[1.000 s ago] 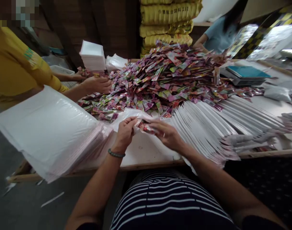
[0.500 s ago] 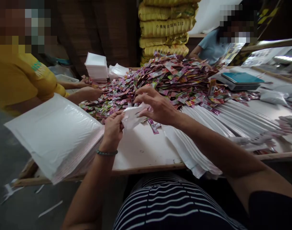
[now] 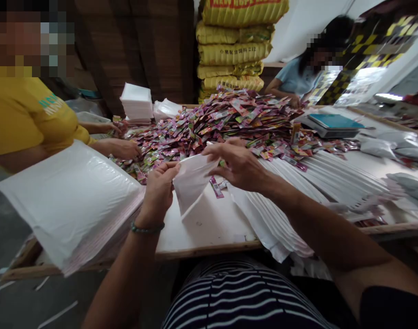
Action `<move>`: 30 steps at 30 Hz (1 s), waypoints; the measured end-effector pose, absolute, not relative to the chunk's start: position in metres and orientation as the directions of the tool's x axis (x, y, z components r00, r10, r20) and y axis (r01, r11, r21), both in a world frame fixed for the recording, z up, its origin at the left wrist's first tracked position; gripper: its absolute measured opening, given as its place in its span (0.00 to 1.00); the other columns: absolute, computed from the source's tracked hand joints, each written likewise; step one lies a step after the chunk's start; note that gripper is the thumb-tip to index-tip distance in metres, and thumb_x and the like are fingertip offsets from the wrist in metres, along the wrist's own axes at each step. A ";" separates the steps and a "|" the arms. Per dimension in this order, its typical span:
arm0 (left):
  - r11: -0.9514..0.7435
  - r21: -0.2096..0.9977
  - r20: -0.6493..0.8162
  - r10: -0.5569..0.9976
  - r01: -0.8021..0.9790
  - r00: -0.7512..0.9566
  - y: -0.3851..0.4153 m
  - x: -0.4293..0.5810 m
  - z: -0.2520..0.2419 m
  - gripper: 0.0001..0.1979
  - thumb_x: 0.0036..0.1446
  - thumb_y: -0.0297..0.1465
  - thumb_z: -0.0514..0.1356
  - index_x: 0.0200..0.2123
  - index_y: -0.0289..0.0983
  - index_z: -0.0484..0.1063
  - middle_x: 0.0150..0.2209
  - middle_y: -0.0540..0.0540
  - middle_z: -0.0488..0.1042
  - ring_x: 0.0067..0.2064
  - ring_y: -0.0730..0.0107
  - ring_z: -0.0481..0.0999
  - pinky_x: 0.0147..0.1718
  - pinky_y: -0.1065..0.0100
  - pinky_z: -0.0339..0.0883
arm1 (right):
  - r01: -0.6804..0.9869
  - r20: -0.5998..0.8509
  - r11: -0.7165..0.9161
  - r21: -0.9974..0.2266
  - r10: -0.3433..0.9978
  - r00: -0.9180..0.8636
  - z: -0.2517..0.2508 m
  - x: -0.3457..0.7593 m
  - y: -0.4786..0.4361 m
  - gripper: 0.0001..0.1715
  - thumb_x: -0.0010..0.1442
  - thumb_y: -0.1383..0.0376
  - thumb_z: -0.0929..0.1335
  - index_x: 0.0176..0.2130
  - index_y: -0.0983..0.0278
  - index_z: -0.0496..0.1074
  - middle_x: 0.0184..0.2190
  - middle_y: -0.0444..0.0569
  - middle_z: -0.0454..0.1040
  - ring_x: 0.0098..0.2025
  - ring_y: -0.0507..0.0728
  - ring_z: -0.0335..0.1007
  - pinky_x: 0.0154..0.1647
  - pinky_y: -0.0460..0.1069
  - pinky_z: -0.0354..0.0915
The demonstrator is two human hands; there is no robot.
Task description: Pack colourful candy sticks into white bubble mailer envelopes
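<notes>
A white mailing envelope point(image 3: 192, 183) hangs upright over the table, its upper left corner pinched by my left hand point(image 3: 159, 187). At its upper right edge, my right hand point(image 3: 241, 164) touches it with curved fingers; a gap shows between fingers and thumb. Behind both hands lies a large heap of small colourful sachets point(image 3: 229, 114), and one purple sachet point(image 3: 216, 187) rests apart from it, just below my right hand. To the left of my left hand is a stack of white padded envelopes point(image 3: 71, 196). More white envelopes point(image 3: 273, 219) lie fanned out under my right forearm.
A co-worker in yellow point(image 3: 27, 119) reaches into the heap from the left; another in light blue point(image 3: 294, 75) works behind it. A scale point(image 3: 335, 125) stands at the right. Stacked white envelopes point(image 3: 136, 103) and yellow sacks point(image 3: 234, 55) are at the back. A wooden edge point(image 3: 209, 250) borders the table.
The white envelope has unfolded from a crumpled bunch and now hangs down more flatly. My right hand has shifted slightly right and down. The view has tilted up a little.
</notes>
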State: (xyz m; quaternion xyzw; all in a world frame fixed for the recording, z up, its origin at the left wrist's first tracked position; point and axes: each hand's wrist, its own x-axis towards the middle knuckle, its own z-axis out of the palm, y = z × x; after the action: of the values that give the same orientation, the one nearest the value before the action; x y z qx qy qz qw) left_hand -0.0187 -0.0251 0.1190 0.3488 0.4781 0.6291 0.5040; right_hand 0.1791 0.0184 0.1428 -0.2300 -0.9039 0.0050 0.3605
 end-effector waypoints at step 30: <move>0.299 0.333 0.019 0.946 0.894 -0.324 0.048 -0.033 -0.004 0.13 0.57 0.21 0.53 0.42 0.26 0.75 0.42 0.26 0.75 0.50 0.47 0.73 0.48 0.56 0.63 | 0.903 -0.141 0.086 -0.421 0.977 -0.158 0.003 0.095 0.121 0.26 0.58 0.68 0.68 0.55 0.71 0.64 0.46 0.64 0.75 0.49 0.63 0.72 0.45 0.51 0.66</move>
State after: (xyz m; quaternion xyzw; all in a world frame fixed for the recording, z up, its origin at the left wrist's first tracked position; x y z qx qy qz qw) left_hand -0.0326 0.0479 -0.0038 0.5743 0.8009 0.1431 0.0906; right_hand 0.0946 0.1214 0.0026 -0.6427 -0.7314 0.2101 0.0886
